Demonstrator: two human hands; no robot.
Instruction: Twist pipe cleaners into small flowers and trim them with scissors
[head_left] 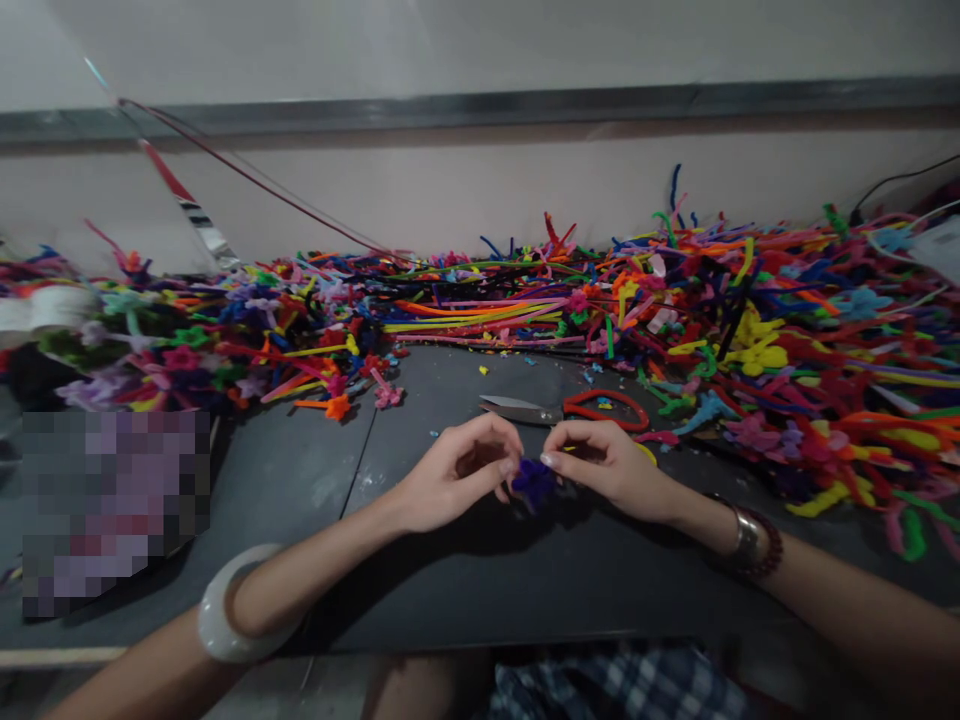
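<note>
Dark worktop (465,590), pipe cleaners (750,320) heaped far. Left hand (457,475) and right hand (611,465) pinch one purple flower (534,482); firm fingertip grip advised.

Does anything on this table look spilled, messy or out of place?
Only small things. Coloured scraps lie scattered on the dark table near the scissors, and the pipe-cleaner heap sprawls loosely along the wall. The left hand and right hand pinch a purple pipe-cleaner piece normally.
</note>
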